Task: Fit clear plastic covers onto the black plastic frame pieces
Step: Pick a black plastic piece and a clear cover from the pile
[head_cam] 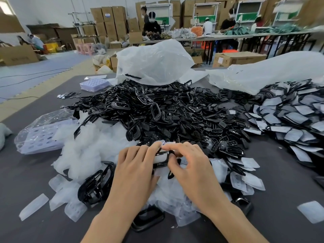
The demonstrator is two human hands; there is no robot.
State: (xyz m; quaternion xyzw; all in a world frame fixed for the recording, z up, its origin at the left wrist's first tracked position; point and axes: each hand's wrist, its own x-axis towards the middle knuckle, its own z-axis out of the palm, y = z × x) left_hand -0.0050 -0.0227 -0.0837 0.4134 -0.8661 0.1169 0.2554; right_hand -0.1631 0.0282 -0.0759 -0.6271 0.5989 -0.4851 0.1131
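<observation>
My left hand [135, 165] and my right hand [191, 165] meet over one black plastic frame piece [162, 157], both gripping it just above the near part of the table. A thin clear film tab [166, 143] is pinched between my right fingertips at the frame's top edge. Most of the frame is hidden under my fingers. A big heap of loose black frame pieces [157, 111] lies right behind my hands. Clear plastic covers [84, 151] are piled to the left and under my wrists.
A stack of covered pieces [289, 118] spreads at the right. Bagged purple trays [40, 135] sit left, white plastic bags [154, 62] behind the heap. Loose black frames [94, 186] lie near my left forearm on the grey table [35, 228]. People work at far tables.
</observation>
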